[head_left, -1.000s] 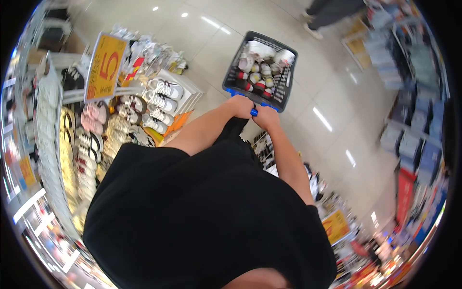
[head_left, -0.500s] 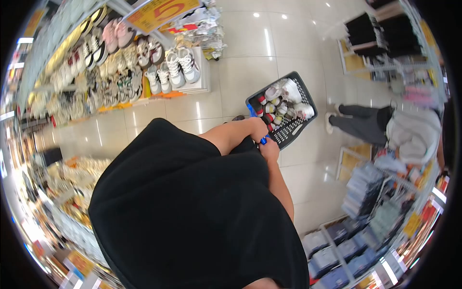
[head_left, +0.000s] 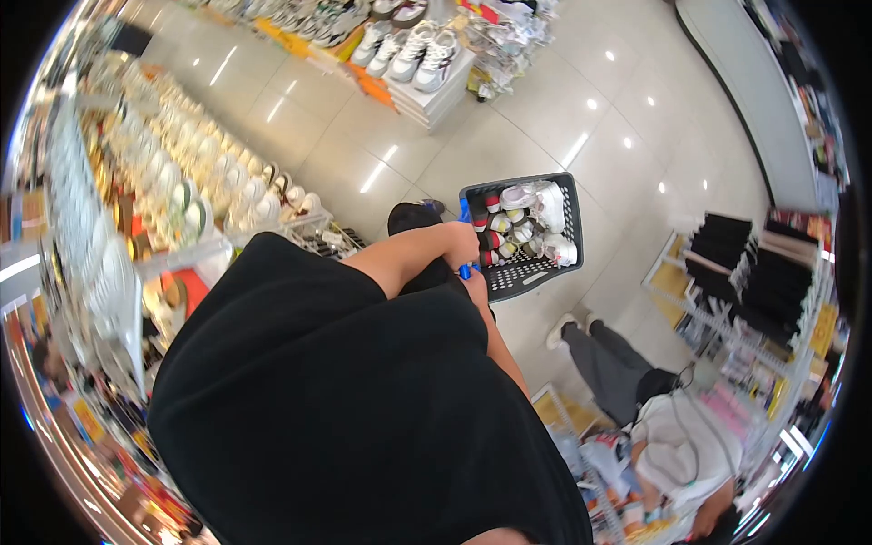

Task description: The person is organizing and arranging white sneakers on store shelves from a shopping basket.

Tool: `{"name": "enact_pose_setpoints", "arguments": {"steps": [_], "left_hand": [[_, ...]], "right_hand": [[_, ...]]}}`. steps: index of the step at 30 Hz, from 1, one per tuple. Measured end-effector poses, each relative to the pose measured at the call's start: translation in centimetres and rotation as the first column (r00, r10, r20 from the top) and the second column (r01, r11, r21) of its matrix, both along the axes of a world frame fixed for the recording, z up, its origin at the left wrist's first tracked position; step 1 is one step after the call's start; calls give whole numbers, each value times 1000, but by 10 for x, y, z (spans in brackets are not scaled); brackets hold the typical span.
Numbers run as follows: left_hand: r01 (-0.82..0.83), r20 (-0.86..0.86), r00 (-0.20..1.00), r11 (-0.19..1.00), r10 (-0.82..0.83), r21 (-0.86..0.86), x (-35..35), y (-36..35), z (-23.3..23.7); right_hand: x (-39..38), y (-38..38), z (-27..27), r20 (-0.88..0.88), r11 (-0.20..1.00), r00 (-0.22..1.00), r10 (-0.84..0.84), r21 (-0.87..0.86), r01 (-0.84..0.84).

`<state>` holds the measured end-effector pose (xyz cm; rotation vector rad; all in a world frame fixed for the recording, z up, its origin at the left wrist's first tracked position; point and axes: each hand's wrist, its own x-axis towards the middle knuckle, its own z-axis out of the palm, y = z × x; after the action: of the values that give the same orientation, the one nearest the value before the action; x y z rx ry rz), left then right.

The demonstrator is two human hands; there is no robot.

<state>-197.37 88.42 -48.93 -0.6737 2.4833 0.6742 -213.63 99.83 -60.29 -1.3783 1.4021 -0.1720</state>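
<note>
A dark grey shopping basket [head_left: 520, 289] is at floor level in front of me. White sneakers [head_left: 550, 207] lie along its far side, with several smaller red, black and yellowish items [head_left: 491, 240] beside them. My left hand [head_left: 463, 243] is closed at the basket's near edge, at a blue handle [head_left: 467, 272]. Just below it, my right hand [head_left: 476, 287] is wrapped around the same handle, close to my black shirt [head_left: 345, 391]. Both hands' fingers are partly hidden. More blue shows at the basket's near corner.
Sneakers stand on a white display [head_left: 440, 104] ahead. Shoe racks [head_left: 195, 195] line the left side. At the right, a person [head_left: 627, 372] bends toward a shelf, near a rack of dark clothing [head_left: 754, 272]. Glossy tile floor [head_left: 509, 150] surrounds the basket.
My view has turned right and moved along the aisle. The shoe display has shifted up, the left racks are nearer, and the other person appears lower. Both hands keep their grip beside the basket.
</note>
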Motion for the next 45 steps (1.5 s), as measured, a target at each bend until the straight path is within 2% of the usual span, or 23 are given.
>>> {"name": "enact_pose_setpoints", "arguments": {"steps": [2,7,12,13,16,17,19,20,21,22,24,26,27,29,30,34,36,37,38,42,44,45], "left_hand": [[-87,3,996,996,87,23,-1,18,12],[-385,22,923,916,385,110,-30,87,-16],[-640,36,759,734,651,227,-98,97,-12],[-640,46,752,712,657,287,-123,121,15],[-705,14,656,606,755,369,-160,104,-35],[-696,6,651,593,759,405,-174,97,-36],[-735,-3,561,501,827,457,-215,90,-44],[-739,-7,534,471,845,483,-234,122,-5],[-722,-52,508,459,860,518,-257,116,5],[-737,-30,453,394,891,549,-274,108,26],[-728,-72,375,343,924,593,-294,86,-1],[-708,-47,292,249,955,661,-323,61,6],[-688,-44,256,214,966,693,-316,89,-15],[-707,-97,164,185,982,682,-350,90,-64],[-707,-116,130,174,985,686,-338,88,-85],[-765,-80,-40,21,996,643,-402,43,-30],[-802,-76,-95,-32,993,596,-424,44,-24],[-818,-73,-138,-72,988,570,-413,27,-32],[-833,-99,-138,-61,986,550,-417,23,-30],[-831,-87,-256,-173,963,529,-432,18,17],[-835,-90,-285,-201,954,512,-425,14,17],[-848,-103,-289,-205,952,489,-421,16,17]], "right_hand": [[-13,3,8,33,995,995,93,35,-94],[-56,15,31,32,928,928,370,24,-371],[-127,-31,43,-174,758,742,648,53,-650],[-151,-9,87,-195,743,718,668,115,-659],[-176,-56,82,-310,618,575,757,55,-784],[-190,-70,86,-335,577,528,780,58,-815],[-217,-96,93,-370,494,442,817,55,-868],[-233,-67,135,-376,448,391,840,76,-891],[-256,-83,145,-381,381,324,866,83,-921],[-273,-100,157,-389,315,257,885,93,-945],[-275,-139,154,-394,215,161,905,99,-971],[-298,-175,159,-392,109,70,917,76,-991],[-284,-151,138,-401,65,37,915,55,-996],[-297,-166,121,-414,-52,-46,909,-4,-999],[-277,-172,111,-413,-98,-80,907,-23,-995],[-325,-240,146,-395,-259,-198,897,-107,-960],[-336,-247,154,-409,-338,-243,880,-178,-924],[-317,-266,146,-418,-375,-266,869,-202,-905],[-315,-271,150,-421,-397,-279,863,-223,-891],[-323,-279,174,-446,-469,-325,834,-263,-843],[-311,-282,172,-482,-516,-354,802,-258,-817],[-306,-279,170,-540,-551,-385,748,-184,-814]]}}
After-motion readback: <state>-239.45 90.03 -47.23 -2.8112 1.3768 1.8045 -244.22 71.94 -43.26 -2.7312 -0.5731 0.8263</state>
